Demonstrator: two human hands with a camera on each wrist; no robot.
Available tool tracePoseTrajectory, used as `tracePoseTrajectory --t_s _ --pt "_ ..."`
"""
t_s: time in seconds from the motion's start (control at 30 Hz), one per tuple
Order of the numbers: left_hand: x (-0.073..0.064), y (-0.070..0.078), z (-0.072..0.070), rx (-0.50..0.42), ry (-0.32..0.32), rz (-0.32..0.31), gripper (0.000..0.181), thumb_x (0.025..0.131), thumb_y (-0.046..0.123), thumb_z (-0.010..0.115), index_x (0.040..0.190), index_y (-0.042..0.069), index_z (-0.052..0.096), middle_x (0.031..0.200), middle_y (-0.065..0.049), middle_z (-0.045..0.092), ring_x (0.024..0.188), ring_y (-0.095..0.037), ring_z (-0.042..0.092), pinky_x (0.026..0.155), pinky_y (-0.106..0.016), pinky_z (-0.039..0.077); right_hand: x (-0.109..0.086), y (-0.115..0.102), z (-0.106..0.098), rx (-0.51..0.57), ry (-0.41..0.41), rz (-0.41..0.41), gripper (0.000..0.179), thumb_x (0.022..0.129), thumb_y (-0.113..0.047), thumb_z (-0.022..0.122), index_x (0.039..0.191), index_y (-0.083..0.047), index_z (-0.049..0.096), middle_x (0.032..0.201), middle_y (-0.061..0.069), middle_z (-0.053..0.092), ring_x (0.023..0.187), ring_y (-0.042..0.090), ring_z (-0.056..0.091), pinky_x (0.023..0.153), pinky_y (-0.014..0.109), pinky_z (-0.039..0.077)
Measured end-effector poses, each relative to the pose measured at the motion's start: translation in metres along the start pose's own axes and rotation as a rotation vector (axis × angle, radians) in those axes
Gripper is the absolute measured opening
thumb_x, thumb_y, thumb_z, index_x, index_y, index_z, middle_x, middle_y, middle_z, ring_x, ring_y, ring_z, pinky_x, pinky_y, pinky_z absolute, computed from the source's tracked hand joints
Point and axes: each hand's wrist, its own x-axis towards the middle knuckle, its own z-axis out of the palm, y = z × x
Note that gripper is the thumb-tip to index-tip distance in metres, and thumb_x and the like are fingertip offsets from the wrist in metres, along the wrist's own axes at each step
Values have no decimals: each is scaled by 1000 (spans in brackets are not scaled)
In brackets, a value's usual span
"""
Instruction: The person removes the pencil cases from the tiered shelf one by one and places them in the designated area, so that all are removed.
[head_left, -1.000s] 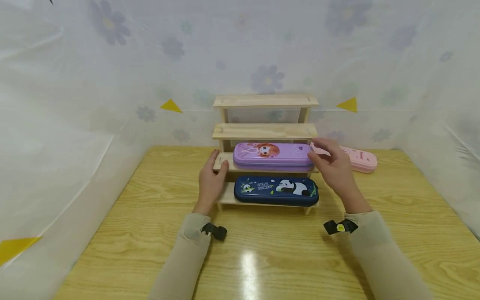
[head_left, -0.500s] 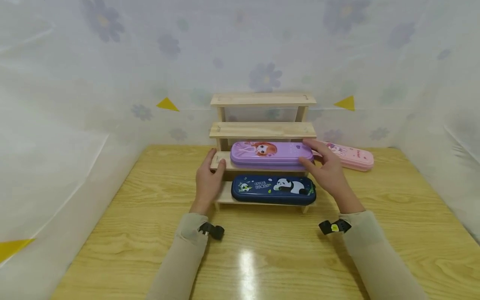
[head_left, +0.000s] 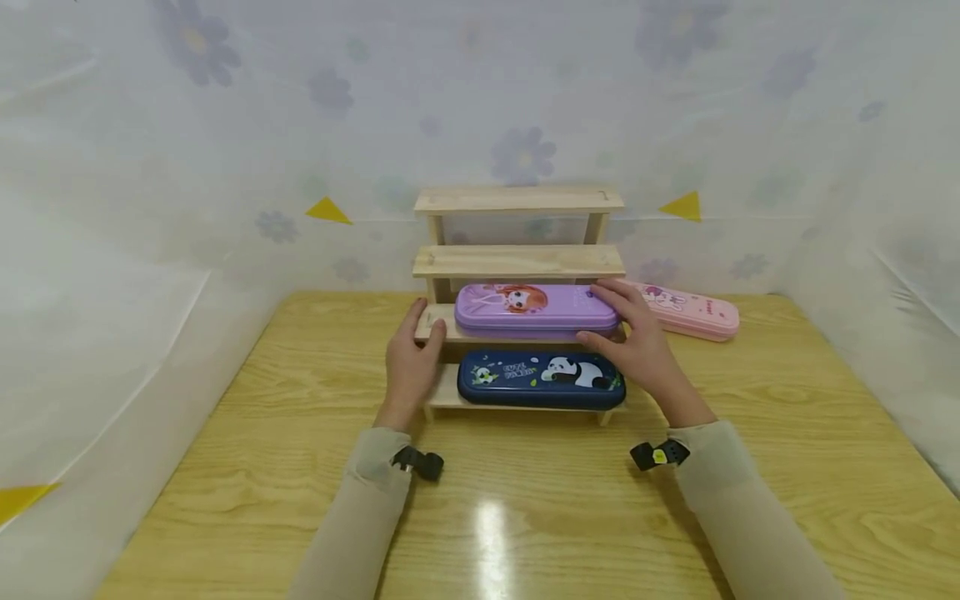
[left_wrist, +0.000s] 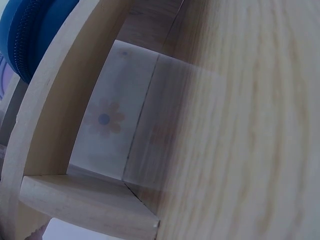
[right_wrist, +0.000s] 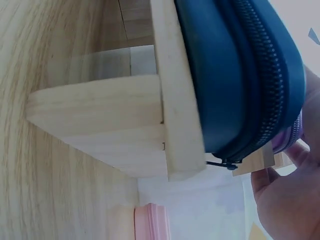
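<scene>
A four-tier wooden display rack [head_left: 517, 261] stands on the table. Its second tier from the bottom bears a purple pencil case [head_left: 555, 310] with a girl's picture. A navy pencil case [head_left: 517, 379] with pandas lies on the lowest tier; its zipped end also shows in the right wrist view. My right hand [head_left: 636, 342] holds the purple case by its right end, fingers at the top and thumb at the front edge. My left hand [head_left: 411, 358] grips the left end of that tier, thumb in front. The left wrist view shows no hand, only wood and the blue case's end [left_wrist: 37, 40].
A pink pencil case [head_left: 693, 312] with a rabbit lies on the table behind and right of the rack. The two upper tiers are bare boards. Flower-printed sheeting [head_left: 525, 100] hangs around the wood-grain table [head_left: 300, 500].
My right hand has slid a little left along the purple case, its thumb moving lower to the front edge. My left hand and the cases keep their places on the rack; the view shifts slightly.
</scene>
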Motion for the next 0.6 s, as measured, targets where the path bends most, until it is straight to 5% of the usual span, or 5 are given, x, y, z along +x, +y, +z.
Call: tracePoseTrajectory --t_s 0.6 --pt "1 -2 -1 -1 6 7 54 100 37 56 149 14 46 151 -2 44 140 -17 36 115 -33 28 1 -6 -7 -91 -19 55 66 82 -27 82 141 -12 57 151 4 43 141 32 33 109 57 32"
